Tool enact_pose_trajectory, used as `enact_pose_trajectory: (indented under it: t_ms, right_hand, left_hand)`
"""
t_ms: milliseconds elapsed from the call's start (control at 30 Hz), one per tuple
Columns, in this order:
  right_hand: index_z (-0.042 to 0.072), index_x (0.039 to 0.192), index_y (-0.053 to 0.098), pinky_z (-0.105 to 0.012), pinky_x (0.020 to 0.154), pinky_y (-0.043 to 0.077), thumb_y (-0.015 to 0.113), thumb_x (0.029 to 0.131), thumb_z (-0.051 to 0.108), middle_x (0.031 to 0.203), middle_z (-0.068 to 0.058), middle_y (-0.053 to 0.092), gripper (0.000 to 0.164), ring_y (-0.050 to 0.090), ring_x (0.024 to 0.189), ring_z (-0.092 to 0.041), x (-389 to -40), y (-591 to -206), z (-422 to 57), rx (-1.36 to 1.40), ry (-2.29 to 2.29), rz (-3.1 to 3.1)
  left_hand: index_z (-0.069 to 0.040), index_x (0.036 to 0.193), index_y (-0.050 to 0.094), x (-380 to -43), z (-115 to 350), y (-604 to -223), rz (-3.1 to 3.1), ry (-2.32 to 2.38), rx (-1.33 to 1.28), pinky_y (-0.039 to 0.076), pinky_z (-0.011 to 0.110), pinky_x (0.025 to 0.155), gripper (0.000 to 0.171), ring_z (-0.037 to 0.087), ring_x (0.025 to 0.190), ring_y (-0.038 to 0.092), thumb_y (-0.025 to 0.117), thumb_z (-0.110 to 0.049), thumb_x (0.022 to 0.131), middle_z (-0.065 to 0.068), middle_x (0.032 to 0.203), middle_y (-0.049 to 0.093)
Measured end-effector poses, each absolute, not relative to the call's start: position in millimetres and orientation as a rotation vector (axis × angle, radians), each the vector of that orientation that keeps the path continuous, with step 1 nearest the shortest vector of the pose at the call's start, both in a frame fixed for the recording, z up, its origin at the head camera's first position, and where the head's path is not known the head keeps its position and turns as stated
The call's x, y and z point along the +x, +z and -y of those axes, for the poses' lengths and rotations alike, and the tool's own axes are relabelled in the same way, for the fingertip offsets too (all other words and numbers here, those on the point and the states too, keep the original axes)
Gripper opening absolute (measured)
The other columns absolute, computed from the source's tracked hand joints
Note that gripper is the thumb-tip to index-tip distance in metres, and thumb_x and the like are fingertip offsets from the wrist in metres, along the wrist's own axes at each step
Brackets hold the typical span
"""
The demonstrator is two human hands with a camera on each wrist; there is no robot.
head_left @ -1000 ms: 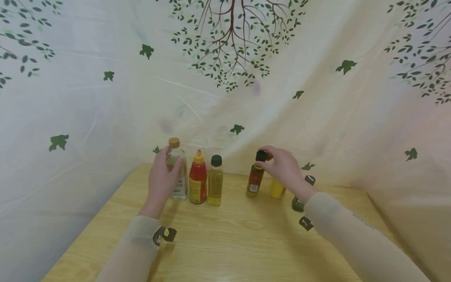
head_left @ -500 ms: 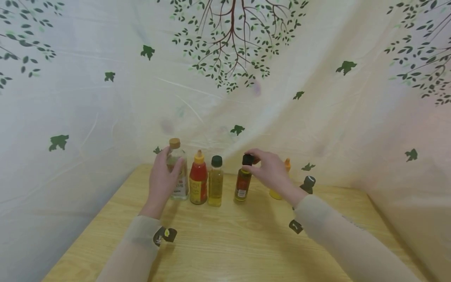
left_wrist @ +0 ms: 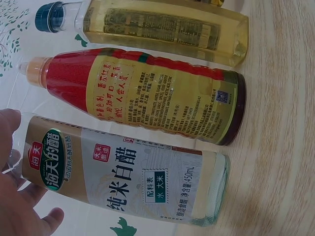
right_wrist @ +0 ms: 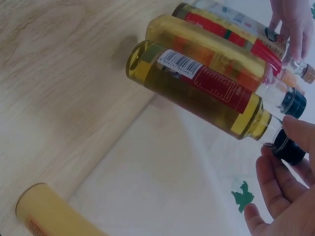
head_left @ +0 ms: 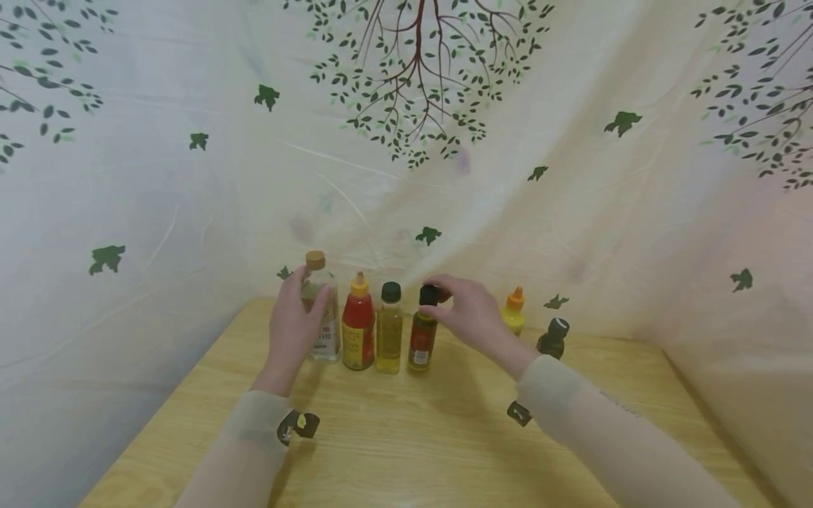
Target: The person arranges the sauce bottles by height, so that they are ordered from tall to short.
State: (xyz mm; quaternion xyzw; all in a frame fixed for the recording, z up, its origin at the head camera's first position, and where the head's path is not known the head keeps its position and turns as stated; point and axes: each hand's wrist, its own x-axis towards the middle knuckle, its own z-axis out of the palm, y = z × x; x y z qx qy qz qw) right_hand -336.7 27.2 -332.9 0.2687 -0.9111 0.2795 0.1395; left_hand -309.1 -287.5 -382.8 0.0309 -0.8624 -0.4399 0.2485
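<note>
My left hand [head_left: 295,328] holds the upper part of a clear white-vinegar bottle [left_wrist: 123,172] with a tan cap, thumb on one side and fingers on the other. Right of it stand a red ketchup bottle [head_left: 358,328] with a yellow nozzle top and a slim pale-yellow oil bottle [head_left: 389,339] with a dark cap. My right hand [head_left: 470,314] pinches the black cap of a darker oil bottle [right_wrist: 197,88] with a red label and barcode. That bottle is upright beside the pale one, a narrow gap showing between them in the head view.
Behind my right forearm are a yellow squeeze bottle [head_left: 513,316] with an orange nozzle and a small dark bottle [head_left: 554,337], both partly hidden. Everything stands near the back edge of a wooden table [head_left: 381,437]. A leaf-printed curtain [head_left: 381,190] hangs behind and at the sides.
My right hand has brought the dark oil bottle leftward, up beside the pale oil bottle. More of the yellow squeeze bottle now shows. The left hand keeps its place on the vinegar bottle.
</note>
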Motion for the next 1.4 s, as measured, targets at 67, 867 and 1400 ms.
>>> enact_pose_trajectory:
  t_ms: [67,867,1400]
  right_hand:
    - [0.016,0.142,0.073,-0.05,0.095,0.061,0.087,0.099,0.034,0.121,-0.003,0.079,0.049,0.073,0.11,-0.027,-336.6,-334.2,-24.3,0.778,0.799,2.639]
    - [0.019,0.142,0.073,-0.048,0.095,0.061,0.086,0.1,0.034,0.123,0.0,0.078,0.047,0.071,0.111,-0.024,-334.4,-340.4,-10.5,0.788,0.81,2.666]
    - [0.019,0.146,0.07,-0.048,0.094,0.061,0.084,0.101,0.035,0.127,-0.002,0.077,0.05,0.071,0.112,-0.025,-336.6,-346.5,-9.3,0.779,0.826,2.691]
  left_hand:
    - [-0.01,0.173,0.031,-309.3,288.0,-383.5,2.349,-1.198,0.085,0.036,0.067,0.126,0.073,0.044,0.156,0.042,0.062,-0.039,0.114,0.02,0.171,0.042]
    - [-0.01,0.173,0.031,-308.7,288.1,-385.2,2.342,-1.189,0.071,0.036,0.068,0.126,0.074,0.044,0.156,0.041,0.061,-0.042,0.114,0.019,0.171,0.042]
    - [-0.01,0.173,0.03,-308.6,287.6,-384.8,2.338,-1.196,0.069,0.036,0.068,0.126,0.074,0.044,0.156,0.041,0.062,-0.042,0.114,0.02,0.171,0.042]
